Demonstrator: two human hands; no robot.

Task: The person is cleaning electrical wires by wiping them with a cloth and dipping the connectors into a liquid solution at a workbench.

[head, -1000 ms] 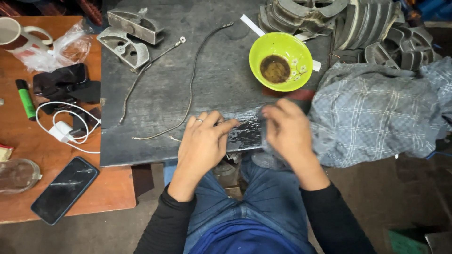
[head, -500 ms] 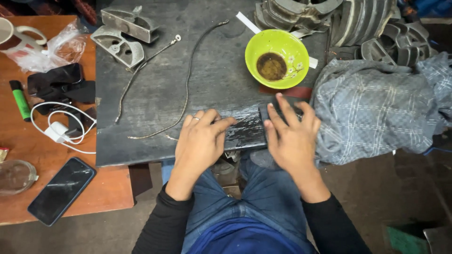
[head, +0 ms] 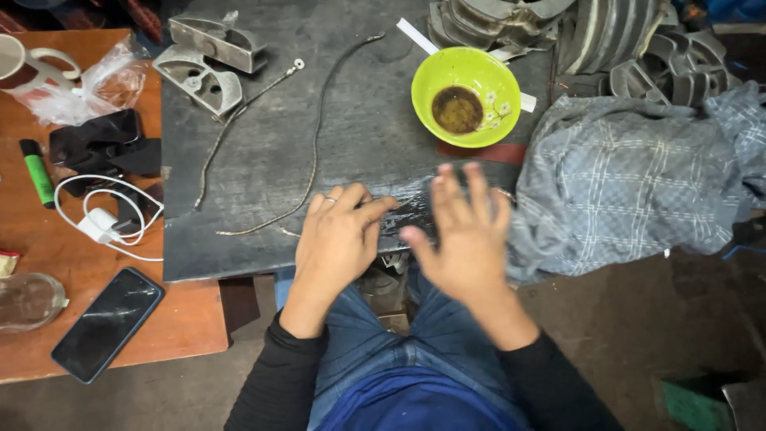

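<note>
My left hand [head: 339,239] lies flat on a crinkled sheet of clear plastic [head: 408,214] at the near edge of the dark metal slab [head: 263,152], fingers pressing it down. My right hand [head: 463,231] hovers just above the same sheet with fingers spread, blurred by motion and holding nothing. A ring shows on my left hand. Two thin bent wires [head: 311,152] lie on the slab to the left of my hands.
A green bowl [head: 466,96] with brown liquid stands behind my right hand. A grey checked cloth [head: 630,191] lies to the right, grey metal castings [head: 203,60] at the back. The wooden table [head: 183,319] holds a phone [head: 108,323], a white charger [head: 100,223] and a mug [head: 20,64].
My right hand has lifted off the plastic sheet and spread its fingers. My left hand has stayed pressed on the sheet.
</note>
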